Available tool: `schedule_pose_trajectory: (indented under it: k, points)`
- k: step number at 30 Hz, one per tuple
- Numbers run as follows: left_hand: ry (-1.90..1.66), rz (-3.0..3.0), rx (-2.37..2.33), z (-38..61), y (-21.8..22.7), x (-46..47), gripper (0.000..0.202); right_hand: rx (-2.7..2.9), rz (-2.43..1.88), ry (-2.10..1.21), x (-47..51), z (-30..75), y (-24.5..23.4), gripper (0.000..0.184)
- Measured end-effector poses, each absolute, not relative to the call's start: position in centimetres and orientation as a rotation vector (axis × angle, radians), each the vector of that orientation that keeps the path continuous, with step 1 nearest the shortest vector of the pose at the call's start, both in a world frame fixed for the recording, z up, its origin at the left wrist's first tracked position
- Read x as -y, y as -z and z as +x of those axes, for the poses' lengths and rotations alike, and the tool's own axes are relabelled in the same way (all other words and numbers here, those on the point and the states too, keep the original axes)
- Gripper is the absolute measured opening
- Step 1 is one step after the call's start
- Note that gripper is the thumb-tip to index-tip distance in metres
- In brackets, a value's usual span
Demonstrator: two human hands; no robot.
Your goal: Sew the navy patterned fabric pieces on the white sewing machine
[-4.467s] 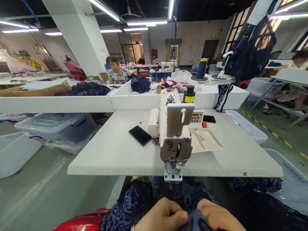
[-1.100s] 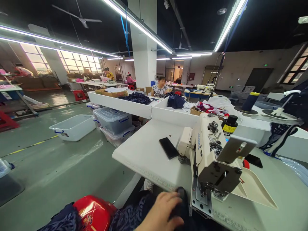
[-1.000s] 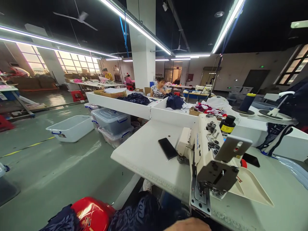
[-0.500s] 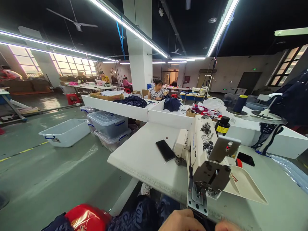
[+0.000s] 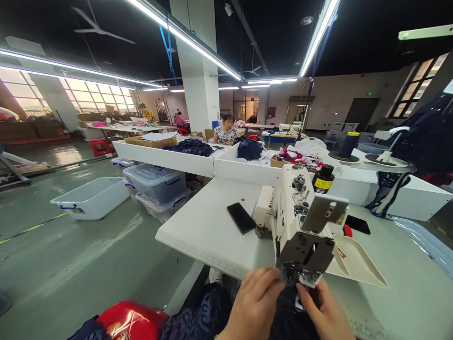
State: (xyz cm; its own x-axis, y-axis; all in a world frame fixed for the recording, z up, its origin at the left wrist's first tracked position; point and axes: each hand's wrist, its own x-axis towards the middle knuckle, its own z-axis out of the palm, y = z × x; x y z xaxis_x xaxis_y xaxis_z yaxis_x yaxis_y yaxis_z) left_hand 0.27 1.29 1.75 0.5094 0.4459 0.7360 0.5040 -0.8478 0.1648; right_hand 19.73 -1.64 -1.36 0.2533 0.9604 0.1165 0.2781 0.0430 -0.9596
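A cream sewing machine (image 5: 285, 203) stands on the white table, its needle area low at the front. Dark navy fabric (image 5: 290, 316) lies under and in front of the presser foot, between my hands. My left hand (image 5: 253, 302) is closed on the fabric's left side, fingers bent close to the foot. On the right, my right hand (image 5: 323, 304) pinches the fabric beside the foot with thumb and fingers; the fingertips are partly hidden behind the machine. More navy patterned fabric (image 5: 198, 314) hangs over my lap, next to a red shiny thing (image 5: 132, 321).
A black phone (image 5: 241, 217) lies left of the machine. To the right are a cream tray (image 5: 361, 262), another phone (image 5: 357, 224) and thread cones (image 5: 348, 145). Clear plastic bins (image 5: 94, 196) sit on the floor. A person (image 5: 226, 132) sits beyond the white partition.
Both hands have come up from the lower edge to the presser foot, bringing the navy fabric with them. The view has shifted slightly.
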Motion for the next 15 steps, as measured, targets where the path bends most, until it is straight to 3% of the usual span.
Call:
schedule_pose_trajectory:
  k: [3, 8, 15]
  points:
    - [1.123, -2.680, 0.589, 0.7, -1.0, -0.9, 0.028, 1.234, -1.478, -0.854, 1.0, 19.9, 0.6, 0.041]
    - [0.959, -2.582, 0.703, 0.9, 0.1, -0.1, 0.030, 1.355, -1.551, -0.739, -0.1, 20.4, -0.8, 0.039]
    - [0.989, -2.442, 0.755, 1.4, -0.4, 0.5, 0.034, 1.428, -1.550, -0.581, -1.1, 19.8, -1.6, 0.040]
